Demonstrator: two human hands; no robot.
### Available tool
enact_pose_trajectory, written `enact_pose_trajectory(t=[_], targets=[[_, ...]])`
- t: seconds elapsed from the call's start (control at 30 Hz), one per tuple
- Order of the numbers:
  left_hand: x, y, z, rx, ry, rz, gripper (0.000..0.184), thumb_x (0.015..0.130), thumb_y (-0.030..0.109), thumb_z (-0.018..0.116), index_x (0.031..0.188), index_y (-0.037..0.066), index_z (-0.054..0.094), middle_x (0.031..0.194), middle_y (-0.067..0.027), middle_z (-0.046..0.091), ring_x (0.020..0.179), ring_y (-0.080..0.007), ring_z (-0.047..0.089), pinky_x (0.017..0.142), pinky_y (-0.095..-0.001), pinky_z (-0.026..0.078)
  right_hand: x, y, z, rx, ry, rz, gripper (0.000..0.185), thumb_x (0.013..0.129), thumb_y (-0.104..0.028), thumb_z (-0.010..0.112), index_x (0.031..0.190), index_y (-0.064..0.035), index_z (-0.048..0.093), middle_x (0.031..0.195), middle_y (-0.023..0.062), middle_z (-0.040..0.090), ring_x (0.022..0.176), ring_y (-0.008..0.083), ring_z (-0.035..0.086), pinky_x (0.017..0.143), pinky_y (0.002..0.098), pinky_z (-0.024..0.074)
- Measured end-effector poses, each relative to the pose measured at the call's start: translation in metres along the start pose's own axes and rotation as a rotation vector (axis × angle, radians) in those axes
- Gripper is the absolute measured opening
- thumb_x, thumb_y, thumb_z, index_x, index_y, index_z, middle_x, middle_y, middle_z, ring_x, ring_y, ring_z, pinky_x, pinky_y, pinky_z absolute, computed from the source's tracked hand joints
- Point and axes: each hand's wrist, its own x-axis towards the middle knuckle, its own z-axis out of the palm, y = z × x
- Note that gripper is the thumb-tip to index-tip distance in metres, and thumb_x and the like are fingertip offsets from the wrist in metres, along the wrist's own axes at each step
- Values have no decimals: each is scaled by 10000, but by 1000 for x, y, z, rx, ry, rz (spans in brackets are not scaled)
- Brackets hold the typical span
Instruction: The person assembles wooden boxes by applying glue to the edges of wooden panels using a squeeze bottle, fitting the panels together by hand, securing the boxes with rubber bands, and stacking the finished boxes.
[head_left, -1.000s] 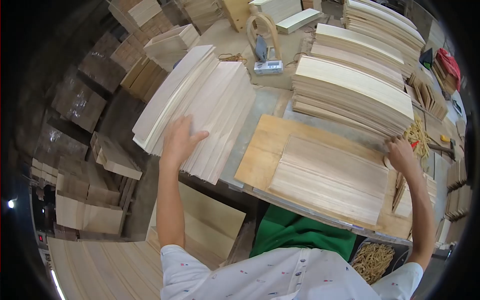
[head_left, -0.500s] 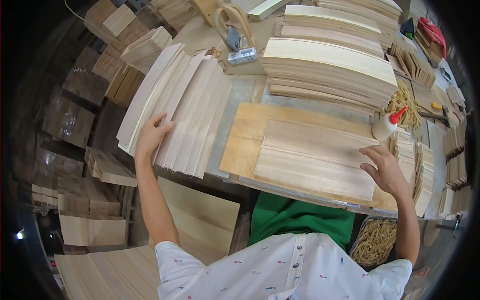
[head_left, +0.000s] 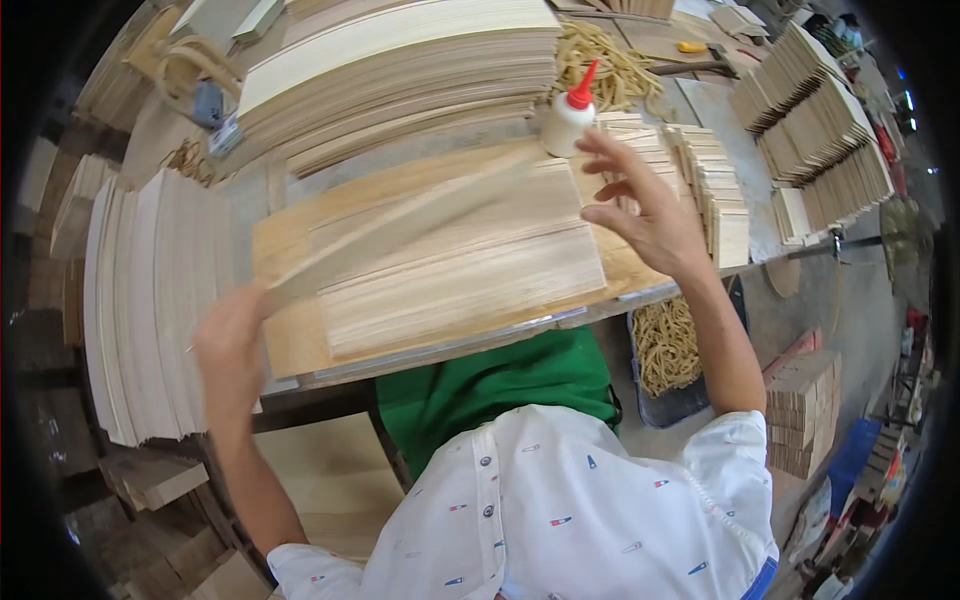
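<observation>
My left hand (head_left: 232, 345), blurred by motion, is closed on one end of a thin wooden slat (head_left: 400, 225). The slat slants up to the right over thin wooden panels (head_left: 465, 275) that lie side by side on a yellowish board (head_left: 285, 235). Its far end reaches toward my right hand (head_left: 645, 210), which is open with fingers apart and holds nothing. Just beyond those fingers stands a white glue bottle (head_left: 568, 128) with a red nozzle. A stack of long slats (head_left: 160, 300) lies left of the board, beside my left hand.
Tall stacks of slats (head_left: 400, 75) stand behind the board. Small wood pieces (head_left: 715, 190) are lined up at the right, near a heap of rubber bands (head_left: 605, 65) and a hammer (head_left: 695, 65). Below the table edge is a bin of bands (head_left: 668, 345).
My left hand has lifted a slat off the left stack and brought it over the board. The view has swung right. My right hand stays open, now nearer the glue bottle.
</observation>
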Motion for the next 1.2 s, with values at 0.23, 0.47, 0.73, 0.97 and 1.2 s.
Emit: enact_pose_trajectory(t=[0.23, 0.47, 0.73, 0.97, 1.2], targets=[[37, 33, 89, -317, -46, 129, 165, 857, 36, 604, 1009, -4, 653, 960, -195, 665, 858, -349, 643, 731, -387, 501, -17, 61, -15, -265, -212, 196, 205, 855, -69, 647, 1052, -14, 634, 874, 103, 646, 788, 174, 608, 716, 296, 488], [42, 37, 92, -305, -115, 67, 157, 866, 50, 608, 1001, -9, 661, 944, -198, 669, 869, -338, 654, 744, -368, 504, -16, 65, -14, -341, -168, 100, 174, 855, -100, 653, 1001, -9, 634, 838, 120, 644, 760, 222, 615, 689, 326, 485], [45, 38, 90, -286, -162, 46, 158, 876, 47, 598, 1011, -10, 655, 942, -198, 667, 862, -345, 651, 743, -369, 503, -18, 69, -15, -381, -167, 42, 180, 852, -108, 660, 999, -6, 635, 858, 127, 651, 771, 235, 625, 691, 333, 488], [47, 42, 90, -238, -70, 129, 161, 827, 33, 618, 984, 13, 644, 817, -167, 633, 722, -336, 606, 633, -394, 468, -18, 75, -14, -341, -148, 78, 171, 854, -98, 655, 995, -4, 634, 868, 126, 653, 781, 237, 625, 693, 324, 489], [34, 14, 69, -284, -183, -48, 209, 866, 59, 610, 1070, 36, 645, 966, -172, 665, 874, -337, 636, 745, -360, 494, -26, 79, -14, -338, -107, 18, 203, 835, -99, 665, 1004, 11, 638, 927, 174, 659, 848, 327, 640, 743, 376, 503]])
